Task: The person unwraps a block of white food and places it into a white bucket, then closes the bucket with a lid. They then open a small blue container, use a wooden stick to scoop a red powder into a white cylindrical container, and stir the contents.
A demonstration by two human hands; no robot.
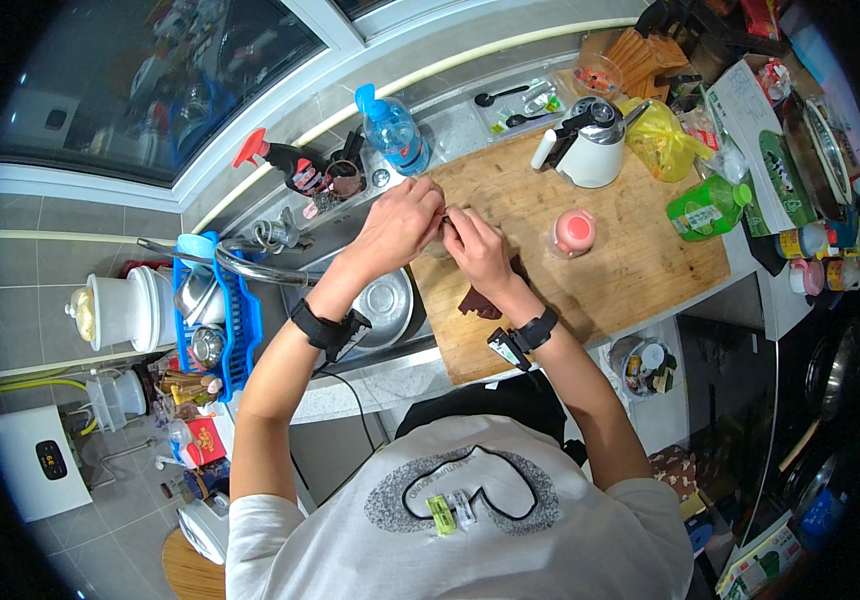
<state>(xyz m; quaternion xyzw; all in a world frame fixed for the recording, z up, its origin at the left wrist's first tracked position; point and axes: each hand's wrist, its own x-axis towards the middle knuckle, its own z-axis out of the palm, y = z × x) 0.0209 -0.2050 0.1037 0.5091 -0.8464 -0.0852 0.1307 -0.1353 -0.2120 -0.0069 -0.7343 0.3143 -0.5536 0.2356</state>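
Note:
My left hand (401, 216) and my right hand (477, 249) meet fingertip to fingertip above the near-left part of a wooden cutting board (647, 259). Pinched between them is a small dark object (445, 219), mostly covered by the fingers and too small to identify. Under my right wrist a dark brown cloth (479, 304) lies crumpled on the board, partly hidden by the forearm. To the right of that hand stands a small clear container with a pink lid (574, 232). Both wrists wear black straps with small devices.
Left of the board is a sink with a metal basin (383, 306) and a curved faucet (265, 271). A blue dish rack (238, 330) stands beyond it. Behind are a blue water bottle (397, 136), a spray bottle (291, 166), a white kettle (593, 154) and a green bottle (706, 210).

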